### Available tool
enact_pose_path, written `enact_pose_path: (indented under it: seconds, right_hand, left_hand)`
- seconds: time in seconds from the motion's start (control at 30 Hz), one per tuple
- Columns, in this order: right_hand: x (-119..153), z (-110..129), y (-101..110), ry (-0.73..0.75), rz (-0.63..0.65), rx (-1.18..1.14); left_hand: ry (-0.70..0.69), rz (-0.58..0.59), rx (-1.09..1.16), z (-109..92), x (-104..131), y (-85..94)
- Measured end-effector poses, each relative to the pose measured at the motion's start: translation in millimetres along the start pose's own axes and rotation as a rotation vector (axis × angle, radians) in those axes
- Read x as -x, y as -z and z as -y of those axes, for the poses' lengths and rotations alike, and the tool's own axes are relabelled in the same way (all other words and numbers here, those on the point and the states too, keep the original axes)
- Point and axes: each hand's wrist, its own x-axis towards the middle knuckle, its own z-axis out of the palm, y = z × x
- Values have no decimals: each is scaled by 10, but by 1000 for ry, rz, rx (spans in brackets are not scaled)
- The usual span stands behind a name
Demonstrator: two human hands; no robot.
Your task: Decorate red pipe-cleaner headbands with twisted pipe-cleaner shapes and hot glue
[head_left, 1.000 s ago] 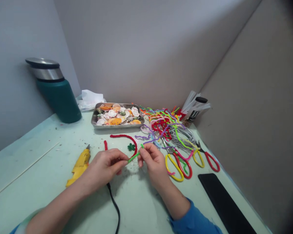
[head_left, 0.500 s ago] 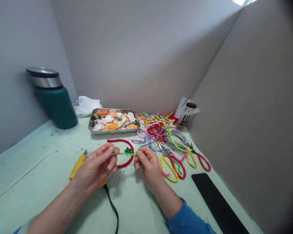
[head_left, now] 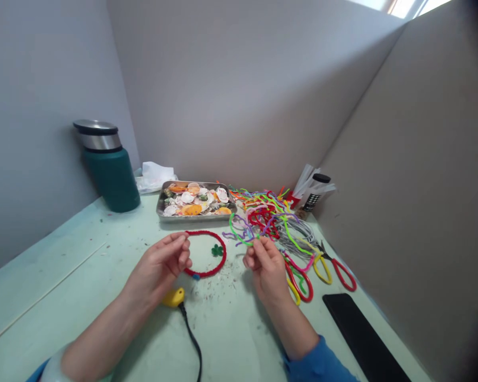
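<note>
Head view, both hands up over the pale green table (head_left: 231, 329), well apart from each other. With thumb and fingers of my right hand (head_left: 269, 268) I pinch a short green pipe cleaner (head_left: 233, 231); it curves up and to the left from my grip, seen against purple stems of the pile (head_left: 263, 215) behind. Left hand (head_left: 159, 265): thumb and forefinger drawn together, the other fingers curled. Cannot tell whether anything sits between the tips. They overlap the left side of a red ring (head_left: 224, 254) in view; contact unclear.

Within the ring, near its right side, lies a dark green flower shape (head_left: 217, 250). A small blue bit (head_left: 196, 276) shows at the ring's lower edge. Partly hidden behind my left hand, a yellow tool (head_left: 175, 297), black cord (head_left: 193, 339) running toward me.

Beyond the ring: metal tray (head_left: 195, 218) of shells (head_left: 191, 209). Right of my right hand: red-and-yellow-handled scissors (head_left: 308, 292), partly covered by that hand; a second pair (head_left: 344, 276) farther right; a black strip (head_left: 362, 334) nearer me. Far left, a teal flask (head_left: 112, 180) stands upright.
</note>
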Motion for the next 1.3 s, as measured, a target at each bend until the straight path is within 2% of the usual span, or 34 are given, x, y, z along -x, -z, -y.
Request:
enact_pose_path:
  seconds: [0.13, 0.23, 0.33, 0.7, 0.9, 1.3]
  right_hand:
    - [65, -25, -17, 46, 71, 207]
    - [155, -72, -87, 29, 160, 319]
    - [202, -100, -143, -12, 208, 377]
    - [173, -135, -129, -102, 167, 382]
    - [177, -135, -142, -114, 148, 294]
    - [183, -163, -108, -108, 159, 242]
  left_hand:
    - [135, 34, -245, 69, 35, -68]
    - [166, 116, -281, 109, 68, -106]
    - [164, 150, -265, 107, 70, -107]
    - [14, 101, -72, 88, 45, -95]
    - [-5, 93, -115, 140, 42, -104]
    - [-1, -54, -242, 108, 37, -108]
